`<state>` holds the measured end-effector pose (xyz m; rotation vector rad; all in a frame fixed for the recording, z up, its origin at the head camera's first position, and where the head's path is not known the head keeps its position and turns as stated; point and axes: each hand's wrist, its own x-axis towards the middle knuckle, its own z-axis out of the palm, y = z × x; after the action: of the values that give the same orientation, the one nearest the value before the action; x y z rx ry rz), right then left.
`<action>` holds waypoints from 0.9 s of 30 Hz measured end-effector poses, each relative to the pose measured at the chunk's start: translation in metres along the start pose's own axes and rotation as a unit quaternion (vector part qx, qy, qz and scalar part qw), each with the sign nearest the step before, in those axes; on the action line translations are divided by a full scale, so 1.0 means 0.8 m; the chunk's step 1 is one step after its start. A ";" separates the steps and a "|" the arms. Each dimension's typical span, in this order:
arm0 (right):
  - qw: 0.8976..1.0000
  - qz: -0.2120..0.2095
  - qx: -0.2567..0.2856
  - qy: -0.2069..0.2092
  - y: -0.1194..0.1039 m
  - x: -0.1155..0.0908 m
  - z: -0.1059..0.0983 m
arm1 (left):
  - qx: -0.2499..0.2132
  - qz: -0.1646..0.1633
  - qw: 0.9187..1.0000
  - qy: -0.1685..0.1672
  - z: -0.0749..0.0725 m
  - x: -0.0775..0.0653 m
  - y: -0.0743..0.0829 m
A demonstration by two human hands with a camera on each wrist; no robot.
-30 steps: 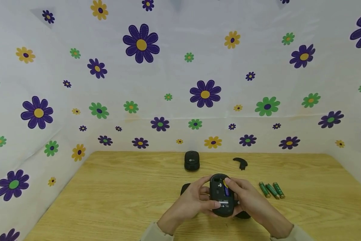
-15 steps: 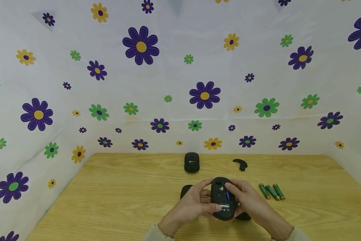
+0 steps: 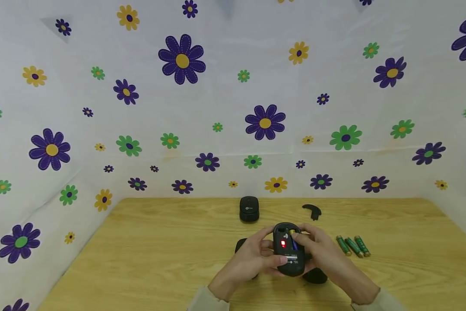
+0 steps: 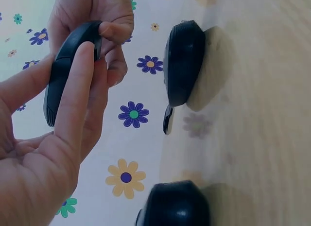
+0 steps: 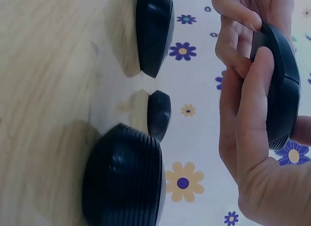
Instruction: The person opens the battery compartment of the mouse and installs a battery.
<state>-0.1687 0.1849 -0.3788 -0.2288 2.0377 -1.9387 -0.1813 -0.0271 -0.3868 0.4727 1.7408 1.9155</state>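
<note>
Held up over the table, a black computer mouse (image 3: 289, 268) has its underside turned to the head view. A red light glows on it, and a battery (image 3: 294, 245) with blue and yellow wrapping lies in its bay. My left hand (image 3: 248, 261) grips the mouse from the left, thumb across the white label. From the right, my right hand (image 3: 328, 257) grips it too, with the thumb at the yellow end of the battery. Both wrist views show the mouse (image 4: 68, 65) edge-on between the fingers of both hands.
Another black mouse (image 3: 249, 209) stands at the back of the wooden table (image 3: 170, 242). Right of it lies a curved black cover piece (image 3: 313, 211). Several green batteries (image 3: 352, 246) lie to the right. Two more dark mice (image 3: 315, 276) sit partly hidden behind the hands.
The red light on the underside of the mouse has come on. The right thumb has shifted, and the battery's yellow end shows again. The mouse has risen slightly in view.
</note>
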 end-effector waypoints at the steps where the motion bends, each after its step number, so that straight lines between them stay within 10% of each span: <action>1: 1.000 0.001 0.000 0.009 -0.001 0.000 -0.001 | 0.001 0.002 1.000 0.003 0.001 0.002 0.001; 27: 0.999 -0.009 -0.007 0.044 -0.016 0.005 -0.036 | -0.007 0.011 0.999 0.052 0.009 0.036 0.017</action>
<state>-0.1832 0.2100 -0.3660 -0.1697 2.1117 -1.9789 -0.2025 -0.0054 -0.3748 0.3959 1.7930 1.9989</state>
